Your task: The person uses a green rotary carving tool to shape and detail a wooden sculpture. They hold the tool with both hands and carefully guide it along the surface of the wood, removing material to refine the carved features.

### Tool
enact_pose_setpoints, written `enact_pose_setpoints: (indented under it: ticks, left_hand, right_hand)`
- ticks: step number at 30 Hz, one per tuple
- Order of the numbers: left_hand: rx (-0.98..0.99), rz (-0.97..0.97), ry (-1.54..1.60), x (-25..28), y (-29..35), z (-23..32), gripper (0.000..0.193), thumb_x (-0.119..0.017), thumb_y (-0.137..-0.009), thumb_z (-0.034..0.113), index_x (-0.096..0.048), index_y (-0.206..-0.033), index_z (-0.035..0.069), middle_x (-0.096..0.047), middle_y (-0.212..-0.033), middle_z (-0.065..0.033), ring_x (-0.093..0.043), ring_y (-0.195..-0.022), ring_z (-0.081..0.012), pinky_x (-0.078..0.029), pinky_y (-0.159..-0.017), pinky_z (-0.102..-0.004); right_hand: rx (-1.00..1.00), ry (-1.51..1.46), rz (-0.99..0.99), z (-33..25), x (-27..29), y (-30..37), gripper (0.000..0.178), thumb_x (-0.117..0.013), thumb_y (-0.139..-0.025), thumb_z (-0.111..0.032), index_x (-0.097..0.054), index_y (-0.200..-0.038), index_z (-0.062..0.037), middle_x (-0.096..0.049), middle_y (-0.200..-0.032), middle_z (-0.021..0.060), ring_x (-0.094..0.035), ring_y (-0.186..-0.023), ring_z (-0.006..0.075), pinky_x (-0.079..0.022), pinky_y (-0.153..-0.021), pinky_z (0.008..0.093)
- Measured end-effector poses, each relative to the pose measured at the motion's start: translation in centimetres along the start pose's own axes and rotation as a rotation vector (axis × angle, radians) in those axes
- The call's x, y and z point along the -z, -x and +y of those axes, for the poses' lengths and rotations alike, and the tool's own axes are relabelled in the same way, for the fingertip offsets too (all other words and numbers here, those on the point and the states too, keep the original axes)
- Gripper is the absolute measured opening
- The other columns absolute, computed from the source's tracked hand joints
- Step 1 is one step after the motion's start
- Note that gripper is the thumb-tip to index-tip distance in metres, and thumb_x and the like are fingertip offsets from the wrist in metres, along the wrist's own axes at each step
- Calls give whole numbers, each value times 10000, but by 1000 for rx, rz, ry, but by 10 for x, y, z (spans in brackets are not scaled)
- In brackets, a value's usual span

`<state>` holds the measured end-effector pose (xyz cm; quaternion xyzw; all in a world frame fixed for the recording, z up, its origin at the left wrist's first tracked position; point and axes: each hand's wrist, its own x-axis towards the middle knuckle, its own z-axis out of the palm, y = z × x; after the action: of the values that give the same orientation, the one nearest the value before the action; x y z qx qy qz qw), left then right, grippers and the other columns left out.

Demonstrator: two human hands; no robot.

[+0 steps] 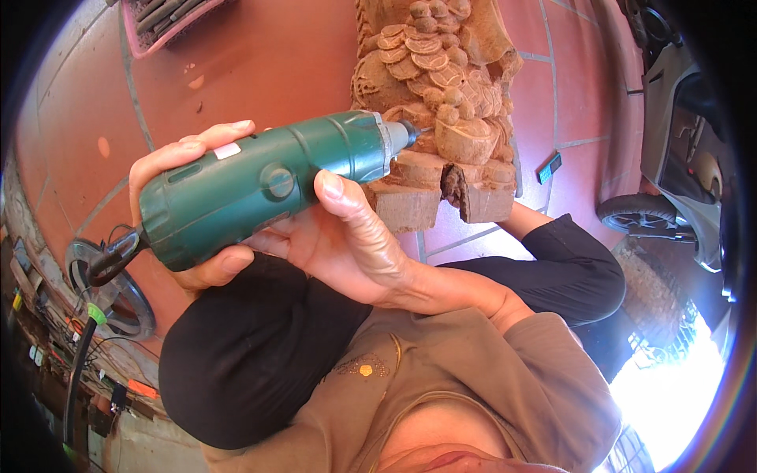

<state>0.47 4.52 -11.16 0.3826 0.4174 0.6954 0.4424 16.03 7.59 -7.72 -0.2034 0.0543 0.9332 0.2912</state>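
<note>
My right hand (347, 229) is wrapped around a green electric die grinder (268, 185), its fingers curling over the rear half and the thumb lying along the near side. The tool points right, with a grey collar and a dark chuck (408, 132) at its front. A thin bit shows against a brown wood carving (453, 87); whether it touches the wood I cannot tell. Coin shapes, round beads and a bowl-like form cover the carving, and its base has a dark split. A cord leaves the grinder's rear. My left hand does not show.
A pink basket (169, 35) of long tools sits at the upper left. On the tiled floor (260, 63) lies a small keypad phone (550, 168). A motorbike (682, 150) stands at right. Another wheel (110, 292), cables and clutter line the left. My bent legs flank the work.
</note>
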Motion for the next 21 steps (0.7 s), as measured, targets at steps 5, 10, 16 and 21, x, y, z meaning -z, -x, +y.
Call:
enact_pose_setpoints:
  ticks: [5, 10, 16, 21]
  left_hand:
    - [-21, -14, 16, -2, -1, 0, 837, -894, -617, 311, -419, -1198, -59, -568, -1131, -358, -586, -1090, -402, -475, -947, -450]
    - [-67, -81, 2, 4, -3, -2, 837, -893, -618, 302, -417, -1199, -66, -573, -1122, -350, -587, -1087, -407, -477, -944, -460]
    - [-71, -78, 28, 6, 0, 0, 835, -887, -627, 283, -408, -1211, -74, -569, -1127, -349, -582, -1095, -408, -471, -948, -463]
    - [-119, -137, 74, 13, -1, -4, 851, -887, -622, 269, -395, -1225, -75, -560, -1141, -355, -581, -1097, -400, -465, -956, -456]
  right_hand:
    - [-16, -3, -3, 0, 3, 1, 493, -632, -902, -356, -458, -1285, -98, -546, -1256, 56, -515, -1188, 207, -357, -1066, 417]
    - [-2, -4, 2, 2, 2, 3, 498, -635, -899, -351, -453, -1287, -98, -543, -1260, 60, -513, -1192, 212, -355, -1073, 424]
    - [-32, -4, -4, 5, 5, 3, 485, -644, -892, -340, -460, -1270, -99, -549, -1243, 60, -513, -1192, 219, -355, -1072, 431]
    - [-35, -7, 0, 7, 3, 1, 490, -649, -888, -338, -456, -1271, -100, -544, -1243, 65, -517, -1188, 222, -361, -1067, 432]
